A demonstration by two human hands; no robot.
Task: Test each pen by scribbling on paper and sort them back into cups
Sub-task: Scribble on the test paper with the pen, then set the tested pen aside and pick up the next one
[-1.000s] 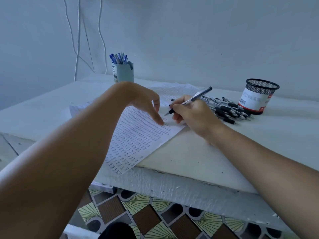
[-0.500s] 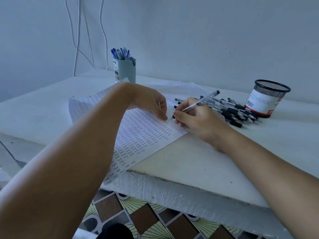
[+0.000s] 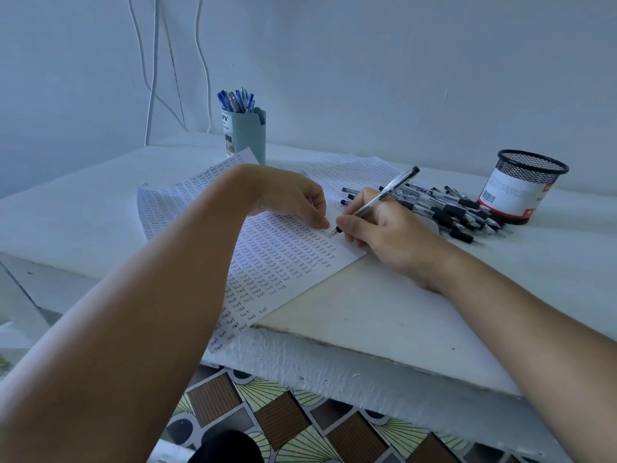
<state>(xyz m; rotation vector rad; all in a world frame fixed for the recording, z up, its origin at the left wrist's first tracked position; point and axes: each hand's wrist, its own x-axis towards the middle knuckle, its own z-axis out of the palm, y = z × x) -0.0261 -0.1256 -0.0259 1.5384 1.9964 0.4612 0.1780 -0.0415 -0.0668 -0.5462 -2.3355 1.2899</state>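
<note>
Testing a pen (image 3: 377,199) on paper (image 3: 283,262) at a white table (image 3: 384,315).

Nearest, patterned floor tiles (image 3: 283,422) show below the table's edge. Further in, the right hand (image 3: 390,235) pinches the pen in curled fingers, its tip touching the paper, which is covered in rows of small written words. Just beside it, the left hand (image 3: 293,198) presses the sheet down with bent fingertips. Beyond the right hand lies a pile of black pens (image 3: 457,212), touching a black mesh cup (image 3: 524,185). Farthest, a grey cup (image 3: 245,135) holds blue pens (image 3: 237,101) near the wall.
</note>
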